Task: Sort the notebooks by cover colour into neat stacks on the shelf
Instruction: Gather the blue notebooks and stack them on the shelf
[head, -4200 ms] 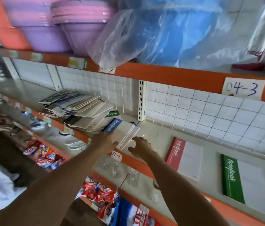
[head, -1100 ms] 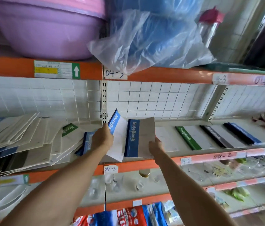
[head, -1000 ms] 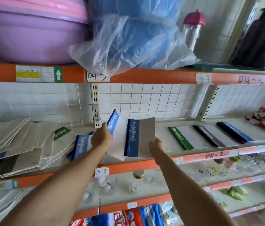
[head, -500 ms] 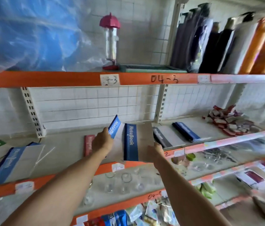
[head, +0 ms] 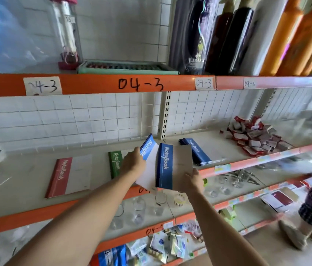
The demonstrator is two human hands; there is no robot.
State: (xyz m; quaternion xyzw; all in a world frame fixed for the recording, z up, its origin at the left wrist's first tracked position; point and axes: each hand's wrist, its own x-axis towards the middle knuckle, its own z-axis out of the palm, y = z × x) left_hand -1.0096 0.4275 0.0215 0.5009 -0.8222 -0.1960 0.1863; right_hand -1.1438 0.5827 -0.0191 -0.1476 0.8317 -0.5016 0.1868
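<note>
— Running across the whole view is the orange-edged metal shelf, is it not, with "04-3" written on its lip?

— Yes, and the cream board below it is carrying the notebooks. Lying flat toward its left is the red-spined notebook with a pale cover; just right of that, the green-spined notebook is showing only its spine side, the rest being hidden behind the left hand.

— And the blue ones?

— A flat stack of blue-spined notebooks is sitting on the board farther right, near a heap of small red-and-white packets. Two more are being held up in front of the shelf edge, between the green one and that stack.

— Who is holding which?

— The left hand is gripping the tilted blue-spined notebook with a white page showing, fingers curled round its left edge. The right hand is grasping the upright blue-spined notebook with a grey-brown cover at its lower right corner. The two notebooks are overlapping, the right one in front.

— Anything above?

— Tall orange and dark bottles are standing on the upper shelf, beside a flat green tray. Clear glasses are standing on the shelf underneath.
</note>
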